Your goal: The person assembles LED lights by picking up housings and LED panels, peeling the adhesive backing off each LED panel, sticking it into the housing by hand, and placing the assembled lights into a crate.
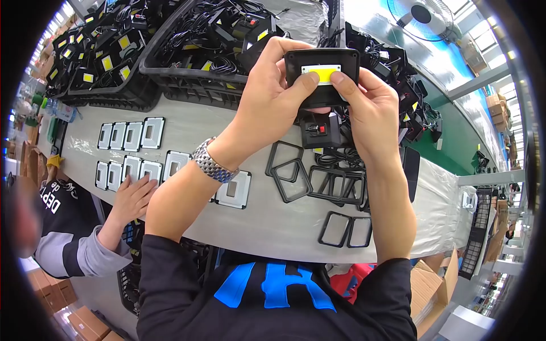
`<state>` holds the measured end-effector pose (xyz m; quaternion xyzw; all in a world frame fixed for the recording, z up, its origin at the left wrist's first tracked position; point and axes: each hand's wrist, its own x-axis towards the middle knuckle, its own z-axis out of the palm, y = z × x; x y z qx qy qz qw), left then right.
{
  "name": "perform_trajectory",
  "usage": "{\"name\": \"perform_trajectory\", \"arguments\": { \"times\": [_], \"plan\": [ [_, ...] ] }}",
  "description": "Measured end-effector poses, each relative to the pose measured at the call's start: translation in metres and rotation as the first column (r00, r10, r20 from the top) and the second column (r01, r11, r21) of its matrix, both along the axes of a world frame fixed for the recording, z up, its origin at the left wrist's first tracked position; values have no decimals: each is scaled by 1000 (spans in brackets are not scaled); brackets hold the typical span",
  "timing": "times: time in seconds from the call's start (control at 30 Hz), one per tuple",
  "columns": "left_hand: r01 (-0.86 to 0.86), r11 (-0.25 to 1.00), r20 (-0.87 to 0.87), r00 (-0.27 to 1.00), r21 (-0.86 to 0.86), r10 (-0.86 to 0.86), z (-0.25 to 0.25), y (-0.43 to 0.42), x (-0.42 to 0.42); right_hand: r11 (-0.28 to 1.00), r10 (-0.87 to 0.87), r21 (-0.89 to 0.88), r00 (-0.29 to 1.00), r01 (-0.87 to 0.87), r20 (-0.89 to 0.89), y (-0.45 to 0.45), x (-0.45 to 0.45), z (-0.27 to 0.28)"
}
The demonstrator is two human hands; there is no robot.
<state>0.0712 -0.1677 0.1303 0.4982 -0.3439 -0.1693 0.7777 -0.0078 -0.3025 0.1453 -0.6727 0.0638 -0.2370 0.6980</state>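
Between my two hands is a black LED lamp housing point(296, 62), raised above the table with its front toward me. A yellow LED panel point(324, 74) with a pale border sits in its middle. My left hand point(276, 85) grips the housing's left side, its thumb on the panel's left part. On the other side my right hand point(369, 102) holds the housing, thumb at the panel's right edge. Fingers behind the housing are mostly hidden. Just below hangs or lies a black part with a red connector point(322, 129); I cannot tell whether it joins the housing.
Black rectangular frames point(291, 181) lie on the table point(267, 227) below my hands. Several silver-edged panels point(233, 190) stand in rows at left, where a co-worker's hand point(135, 199) rests. Black crates point(193, 85) full of lamps and cables line the back. A fan point(421, 14) is beyond.
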Motion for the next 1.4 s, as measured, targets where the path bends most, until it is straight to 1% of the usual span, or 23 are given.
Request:
{"name": "perform_trajectory", "arguments": {
  "times": [0.1, 0.23, 0.3, 0.4, 0.5, 0.6, 0.7, 0.8, 0.9, 0.93, 0.97, 1.0, 1.03, 1.07, 1.1, 1.13, 1.17, 1.2, 1.23, 1.27, 1.3, 1.33, 1.4],
  "plan": [
    [-32, 999, 47, 998, 12, 31, -2, -3, 0, 997, 1, 81, 1000, -3, 27, 0, 4, -9],
    [-34, 999, 90, 995, 20, 32, -5, -4, 2, 991, 14, 133, 999, -20, 46, -3, 5, -17],
    [-26, 999, 84, 996, 21, 24, -6, -5, 2, 985, 23, 168, 999, -28, 30, -6, 6, -19],
    [-17, 999, 83, 996, 30, 15, -6, -5, 1, 992, -4, 123, 1000, 0, 29, -6, 3, -19],
    [-25, 998, 70, 997, 49, 22, -2, -3, 0, 989, 18, 149, 1000, -19, 12, -6, 0, -15],
    [-44, 998, 69, 997, 52, 40, 1, -2, 3, 962, 84, 257, 995, -94, 47, -9, -2, -13],
    [-52, 997, 58, 997, 57, 49, 1, -3, 5, 957, 93, 275, 995, -95, 21, -17, -2, -19],
    [-33, 998, 63, 998, 50, 29, 0, -4, 6, 998, 27, 54, 999, -28, 24, -8, -3, -13],
    [-46, 995, 49, 998, 88, 42, 8, -5, 7, 997, -39, -64, 999, 40, 14, -10, -5, -10],
    [-57, 992, 37, 998, 110, 53, 15, -5, 8, 983, -123, -144, 992, 117, -31, -13, -9, -4],
    [-41, 996, -3, 999, 82, 42, 21, -5, 11, 966, -172, -197, 985, 169, 5, -18, -12, -7],
    [-70, 994, -51, 996, 90, 75, 22, -8, 19, 943, -218, -248, 975, 222, 45, -25, -16, -10],
    [-52, 995, -130, 990, 82, 63, 32, -10, 18, 916, -204, -334, 975, 223, 94, -35, -23, -19],
    [-41, 997, -206, 977, 67, 54, 40, -11, 19, 886, -184, -416, 979, 204, 89, -42, -29, -30],
    [-26, 995, -159, 986, 99, 42, 38, -11, 26, 849, -162, -496, 983, 181, 82, -46, -37, -42],
    [-23, 996, -172, 984, 86, 37, 36, -13, 32, 807, -145, -570, 987, 157, 67, -48, -47, -52],
    [-17, 997, -181, 983, 73, 30, 35, -15, 36, 693, -106, -716, 994, 81, 10, -49, -56, -56],
    [-9, 998, -190, 982, 60, 20, 34, -19, 42, 560, -27, -828, 999, 31, 20, -46, -60, -57],
    [-26, 997, -180, 983, 75, 39, 34, -21, 49, 463, 20, -886, 1000, -8, 1, -43, -62, -61],
    [-105, 990, -241, 963, 89, 124, 34, -25, 49, 357, 64, -933, 998, -42, -20, -39, -63, -64],
    [-88, 983, -205, 971, 160, 120, 22, -29, 69, 286, 77, -956, 996, -64, -44, -34, -61, -68],
    [-72, 971, -165, 980, 228, 111, 11, -31, 91, 181, 51, -982, 998, -56, -48, -31, -59, -71],
    [-84, 944, -153, 978, 319, 139, 17, -30, 96, 98, 21, -995, 999, -30, -28, -27, -52, -80]
  ]
}}
